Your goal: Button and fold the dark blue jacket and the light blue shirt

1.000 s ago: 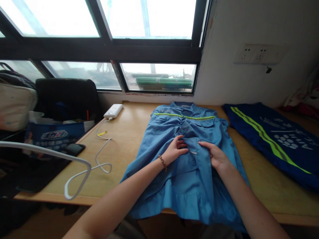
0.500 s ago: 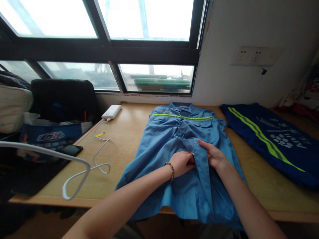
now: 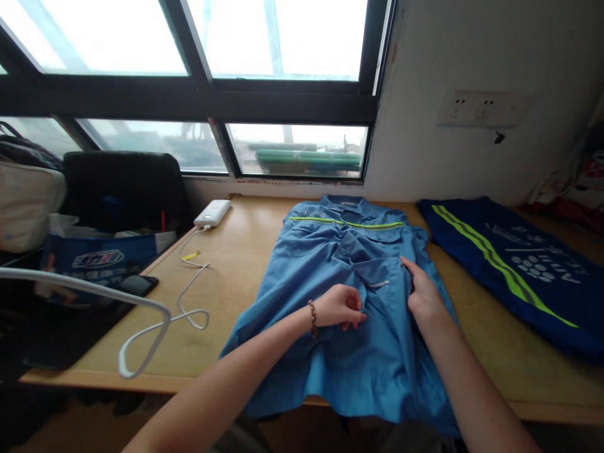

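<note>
A light-blue work shirt (image 3: pixel 302 302) lies spread on the table, collar away from me, with a yellow-green stripe across its chest. My right hand (image 3: pixel 422 296) grips the front edge of the shirt and holds that flap turned back to the right. On the turned flap shows a small white strip (image 3: pixel 379 284), like a label. My left hand (image 3: pixel 342 307), with a braided bracelet at the wrist, is pinched closed at the shirt's front opening; cloth appears to be between its fingertips. A shirt button (image 3: pixel 344 251) is visible above the hands.
A dark-blue garment (image 3: pixel 500 258) with a reflective stripe lies to the right on the wooden table (image 3: pixel 250 251). At the left are a white power bank (image 3: pixel 212 214), its looping white cable (image 3: pixel 182 308) and a black phone (image 3: pixel 139 285). A black chair (image 3: pixel 125 182) stands beyond.
My right hand has drawn the shirt flap to the right, exposing the white strip. My left hand has shifted slightly left and down, and its fingertips now show.
</note>
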`<move>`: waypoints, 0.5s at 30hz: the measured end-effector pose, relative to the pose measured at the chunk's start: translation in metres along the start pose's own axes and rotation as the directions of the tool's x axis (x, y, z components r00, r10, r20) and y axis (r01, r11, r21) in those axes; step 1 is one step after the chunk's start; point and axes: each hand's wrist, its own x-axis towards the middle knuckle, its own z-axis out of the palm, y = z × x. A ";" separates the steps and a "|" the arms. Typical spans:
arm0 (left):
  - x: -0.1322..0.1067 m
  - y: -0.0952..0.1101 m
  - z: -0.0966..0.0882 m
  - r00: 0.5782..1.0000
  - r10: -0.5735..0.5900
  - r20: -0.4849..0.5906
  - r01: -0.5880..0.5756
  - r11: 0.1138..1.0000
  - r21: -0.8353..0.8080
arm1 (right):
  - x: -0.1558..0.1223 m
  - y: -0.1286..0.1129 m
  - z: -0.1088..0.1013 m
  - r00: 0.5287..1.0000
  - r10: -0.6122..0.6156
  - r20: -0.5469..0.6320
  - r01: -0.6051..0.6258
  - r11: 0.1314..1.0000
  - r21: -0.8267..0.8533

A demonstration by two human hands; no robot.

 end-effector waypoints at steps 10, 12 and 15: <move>-0.006 0.014 -0.023 0.977 -0.081 -0.195 -0.019 0.888 -0.460 | -0.044 0.019 0.028 0.748 -0.325 0.578 0.640 0.585 -0.499; -0.004 0.012 -0.024 0.969 -0.097 -0.226 -0.019 0.886 -0.463 | -0.041 0.022 0.028 0.782 -0.313 0.539 0.609 0.570 -0.552; -0.004 0.011 -0.025 0.971 -0.091 -0.219 -0.037 0.853 -0.521 | -0.035 0.023 0.025 0.844 -0.209 0.494 0.491 0.673 -0.554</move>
